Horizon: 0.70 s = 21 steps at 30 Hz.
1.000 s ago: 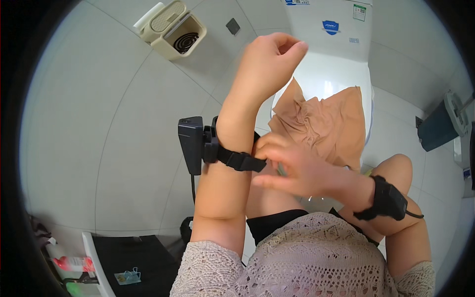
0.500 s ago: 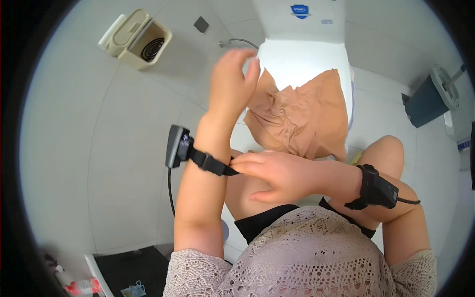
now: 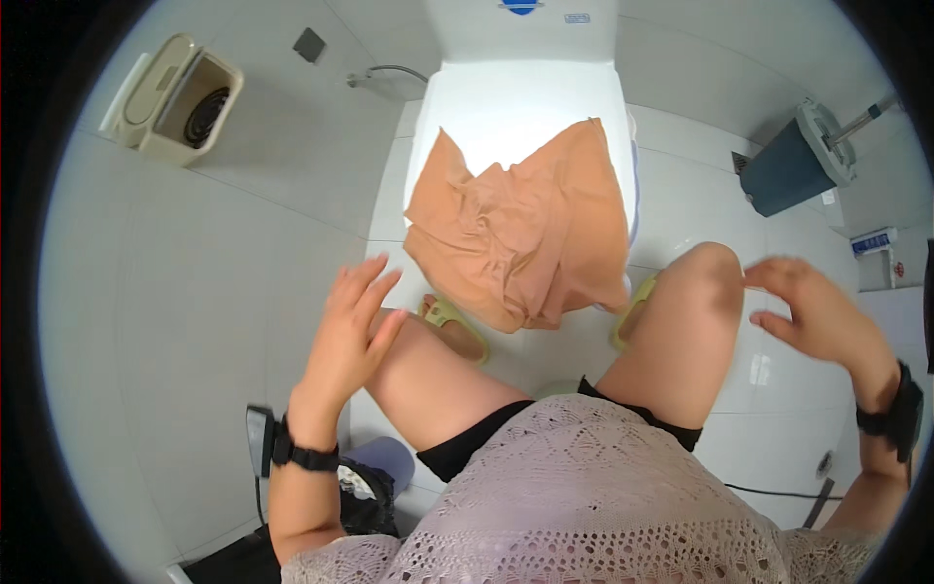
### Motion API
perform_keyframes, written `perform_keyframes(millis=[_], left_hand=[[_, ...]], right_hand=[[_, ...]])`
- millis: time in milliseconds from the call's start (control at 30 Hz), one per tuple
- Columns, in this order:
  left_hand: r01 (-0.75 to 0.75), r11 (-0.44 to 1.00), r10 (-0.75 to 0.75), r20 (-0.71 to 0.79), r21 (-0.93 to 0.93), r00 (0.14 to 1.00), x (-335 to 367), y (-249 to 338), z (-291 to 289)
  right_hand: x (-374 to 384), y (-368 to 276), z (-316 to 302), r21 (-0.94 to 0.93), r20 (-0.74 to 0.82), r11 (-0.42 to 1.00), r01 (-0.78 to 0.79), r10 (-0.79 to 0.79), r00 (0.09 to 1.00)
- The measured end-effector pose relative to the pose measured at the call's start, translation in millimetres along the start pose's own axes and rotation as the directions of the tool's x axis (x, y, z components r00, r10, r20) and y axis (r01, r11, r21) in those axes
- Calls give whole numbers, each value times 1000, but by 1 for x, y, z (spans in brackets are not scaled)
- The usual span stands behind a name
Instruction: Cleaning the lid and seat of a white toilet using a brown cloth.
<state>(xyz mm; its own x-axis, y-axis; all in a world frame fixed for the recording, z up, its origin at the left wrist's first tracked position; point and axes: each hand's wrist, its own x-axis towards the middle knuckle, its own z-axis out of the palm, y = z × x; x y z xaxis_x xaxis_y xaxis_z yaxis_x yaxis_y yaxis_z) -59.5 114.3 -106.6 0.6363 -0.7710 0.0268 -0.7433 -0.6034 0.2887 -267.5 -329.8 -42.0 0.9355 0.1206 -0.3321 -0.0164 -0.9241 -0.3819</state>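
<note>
Both hands have separated since the earlier frame and dropped away from the orange garment.

Your left hand (image 3: 352, 331) is spread with fingers apart, hovering just above your left knee and holding nothing. Your right hand (image 3: 815, 311) is likewise spread and empty, just beside your right knee. You wear a black wrist strap (image 3: 304, 454) on the left forearm. The orange garment (image 3: 520, 229) lies crumpled on the closed white toilet lid (image 3: 516, 107), its lower edge hanging over the front, well apart from both hands. A beige waste bin (image 3: 175, 97) stands at upper left.
</note>
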Motion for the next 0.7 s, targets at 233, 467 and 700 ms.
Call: perform_keyframes(millis=[233,467,700], left_hand=[[201,937,-137,226,-287,964,-72,5,20],[95,955,-61,126,-282,990,-65,32,44],[219,935,-173,182,-278,968,-55,25,10]], right_hand=[[-124,0,70,192,427,860,-473,360,829],[-222,-8,320,256,953,582,-771,-19,302],[-262,-53,382,287,944,519,-805,-9,330]])
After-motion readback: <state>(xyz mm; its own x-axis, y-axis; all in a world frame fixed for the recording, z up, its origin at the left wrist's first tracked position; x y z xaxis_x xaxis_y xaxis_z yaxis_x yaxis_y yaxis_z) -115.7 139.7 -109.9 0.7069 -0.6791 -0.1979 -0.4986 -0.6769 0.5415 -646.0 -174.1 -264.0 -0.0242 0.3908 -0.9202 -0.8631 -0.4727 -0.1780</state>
